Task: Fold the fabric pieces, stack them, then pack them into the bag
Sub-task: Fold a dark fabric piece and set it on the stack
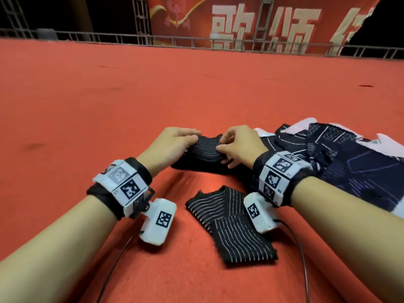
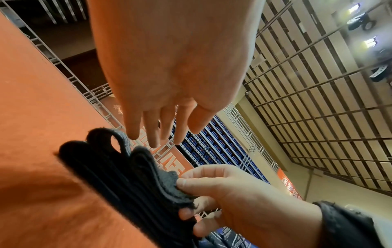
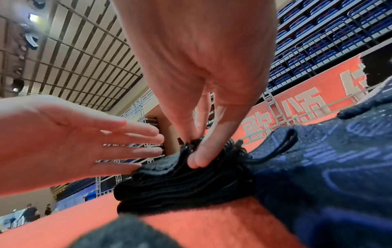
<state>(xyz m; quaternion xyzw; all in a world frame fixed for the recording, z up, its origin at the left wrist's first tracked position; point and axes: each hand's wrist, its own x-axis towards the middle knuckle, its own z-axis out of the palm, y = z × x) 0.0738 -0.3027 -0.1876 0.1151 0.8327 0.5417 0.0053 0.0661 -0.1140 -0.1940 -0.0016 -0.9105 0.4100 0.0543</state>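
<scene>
Left of the left hand (image 1: 172, 143) and beyond both hands the red carpet (image 1: 109, 101) lies open. The patterned bag (image 1: 341, 162) crowds the right hand (image 1: 238, 145) on its right; striped fabric pieces (image 1: 229, 224) lie between the wrists.

Looks like an indoor arena or hall: a red-carpeted stage (image 1: 109, 95), a banner (image 1: 262, 22), tiered blue seats (image 3: 318, 33) and trusses (image 1: 142, 18) can be seen.

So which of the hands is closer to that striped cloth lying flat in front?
Right. The right hand is just beyond the flat striped cloth; the left hand sits beyond it too, but further off to the left.
</scene>
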